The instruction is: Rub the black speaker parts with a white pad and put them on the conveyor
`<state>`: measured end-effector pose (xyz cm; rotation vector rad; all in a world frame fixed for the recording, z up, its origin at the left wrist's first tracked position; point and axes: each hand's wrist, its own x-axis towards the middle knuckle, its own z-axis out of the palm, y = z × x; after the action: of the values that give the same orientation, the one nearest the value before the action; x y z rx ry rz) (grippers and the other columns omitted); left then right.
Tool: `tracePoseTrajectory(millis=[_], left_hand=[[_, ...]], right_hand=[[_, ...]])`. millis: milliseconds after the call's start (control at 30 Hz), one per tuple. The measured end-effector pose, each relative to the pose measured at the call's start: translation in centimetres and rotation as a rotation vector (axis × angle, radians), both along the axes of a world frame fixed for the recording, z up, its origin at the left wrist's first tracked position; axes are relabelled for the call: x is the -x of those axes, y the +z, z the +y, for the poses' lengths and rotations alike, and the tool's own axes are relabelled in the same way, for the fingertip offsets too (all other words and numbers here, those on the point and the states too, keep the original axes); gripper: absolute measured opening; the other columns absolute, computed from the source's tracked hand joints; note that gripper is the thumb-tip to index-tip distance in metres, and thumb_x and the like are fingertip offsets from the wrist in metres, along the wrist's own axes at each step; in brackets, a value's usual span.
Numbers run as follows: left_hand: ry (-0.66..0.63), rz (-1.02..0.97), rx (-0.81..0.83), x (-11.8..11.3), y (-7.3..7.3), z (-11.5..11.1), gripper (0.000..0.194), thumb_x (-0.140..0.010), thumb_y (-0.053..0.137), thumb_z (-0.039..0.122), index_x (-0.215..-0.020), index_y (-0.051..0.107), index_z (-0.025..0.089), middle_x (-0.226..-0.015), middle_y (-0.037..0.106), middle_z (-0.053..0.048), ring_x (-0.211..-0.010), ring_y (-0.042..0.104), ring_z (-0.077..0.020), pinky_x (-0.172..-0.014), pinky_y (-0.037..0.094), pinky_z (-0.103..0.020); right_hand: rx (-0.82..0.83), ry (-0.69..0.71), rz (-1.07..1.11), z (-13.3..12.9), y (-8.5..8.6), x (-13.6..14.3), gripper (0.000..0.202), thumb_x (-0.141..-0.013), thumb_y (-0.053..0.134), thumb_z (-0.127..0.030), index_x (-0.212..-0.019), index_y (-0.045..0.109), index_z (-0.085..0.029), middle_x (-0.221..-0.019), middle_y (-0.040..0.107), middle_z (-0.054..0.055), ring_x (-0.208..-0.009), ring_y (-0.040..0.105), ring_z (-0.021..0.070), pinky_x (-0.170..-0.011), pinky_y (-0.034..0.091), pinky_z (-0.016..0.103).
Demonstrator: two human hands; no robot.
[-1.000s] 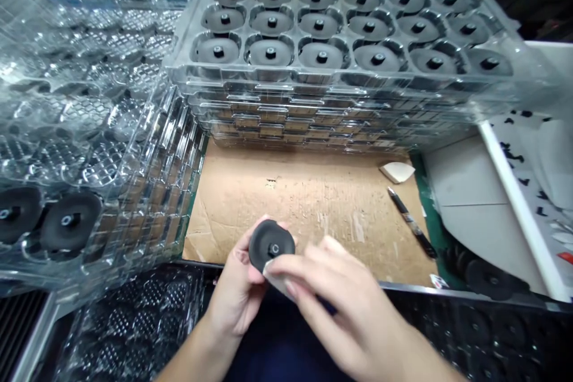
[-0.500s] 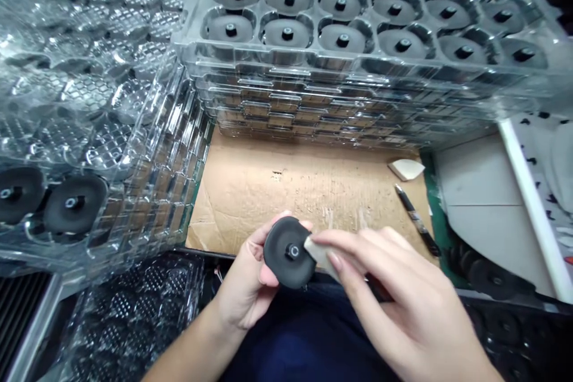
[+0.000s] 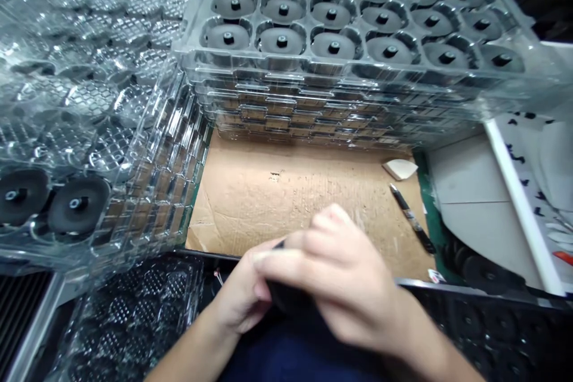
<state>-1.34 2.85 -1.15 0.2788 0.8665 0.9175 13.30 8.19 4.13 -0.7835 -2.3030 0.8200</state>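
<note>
I see the left hand (image 3: 242,293) gripping a dark part (image 3: 286,297) by the near edge of the cardboard (image 3: 242,197), seemingly steadying it beneath the blurred right hand (image 3: 347,283), which hides most of it, so whether that one grasps anything I cannot tell

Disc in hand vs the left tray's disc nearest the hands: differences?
Place: the held disc is gripped in the left hand; the tray disc sits in the clear left tray.
View: the right hand covers most of the held disc, while the tray disc shows its face and centre hub.
Shared: both look black. Relative size: can't tell.
</note>
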Motion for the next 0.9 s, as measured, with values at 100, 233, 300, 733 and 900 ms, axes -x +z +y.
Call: tracePoseTrajectory(millis=[100, 233, 300, 733, 900], left_hand=[[0.068, -0.183, 0.020, 0.3, -0.3, -0.2, 0.063, -0.044, 0.078, 0.050, -0.100, 0.068, 0.023, -0.098, 0.072, -0.003, -0.089, 0.067, -0.0220, -0.079, 0.052, -0.027], [0.133, -0.376, 0.062, 0.7, -0.7, -0.4, 0.050, -0.056, 0.076, 0.041, -0.103, 0.067, 0.024, -0.105, 0.071, -0.005, -0.090, 0.068, -0.0230, -0.079, 0.054, -0.028], [0.145, -0.435, 0.092, 0.8, -0.8, -0.4, 0.047, -0.058, 0.075, 0.040, -0.101, 0.068, 0.024, -0.105, 0.071, -0.005, -0.091, 0.067, -0.0229, -0.079, 0.054, -0.028], [0.299, -0.214, 0.084, -0.7, -0.6, -0.6, 0.051, -0.053, 0.080, 0.033, -0.102, 0.067, 0.025, -0.097, 0.071, -0.001, -0.088, 0.066, -0.0167, -0.078, 0.052, -0.022], [0.356, -0.062, 0.049, -0.6, -0.6, -0.9, 0.056, -0.049, 0.082, 0.032, -0.102, 0.066, 0.027, -0.101, 0.071, -0.001, -0.095, 0.062, -0.0147, -0.084, 0.048, -0.020]], right_hand=[[0.232, -0.320, 0.002, 1.4, -2.8, -1.6, 0.021, -0.088, 0.048, -0.019, -0.099, 0.065, -0.023, -0.088, 0.067, 0.001, -0.078, 0.057, 0.0147, -0.070, 0.040, 0.028], [0.406, -0.487, -0.032, 0.8, -8.1, -2.8, 0.019, -0.086, 0.050, -0.026, -0.094, 0.067, -0.021, -0.094, 0.069, 0.004, -0.082, 0.063, 0.0176, -0.066, 0.047, 0.028], [0.424, -0.454, -0.053, -0.6, -10.4, -2.6, 0.020, -0.085, 0.051, -0.026, -0.093, 0.068, -0.021, -0.088, 0.070, 0.004, -0.079, 0.064, 0.0182, -0.067, 0.048, 0.029], [0.201, -0.621, 0.154, -2.1, -2.8, 0.2, 0.023, -0.087, 0.049, -0.019, -0.107, 0.061, -0.022, -0.099, 0.067, 0.003, -0.085, 0.060, 0.0154, -0.068, 0.046, 0.027], [0.212, -0.127, 0.091, -2.1, -0.7, 1.4, 0.021, -0.086, 0.048, -0.014, -0.098, 0.064, -0.018, -0.076, 0.066, 0.001, -0.066, 0.056, 0.0125, -0.066, 0.043, 0.028]])
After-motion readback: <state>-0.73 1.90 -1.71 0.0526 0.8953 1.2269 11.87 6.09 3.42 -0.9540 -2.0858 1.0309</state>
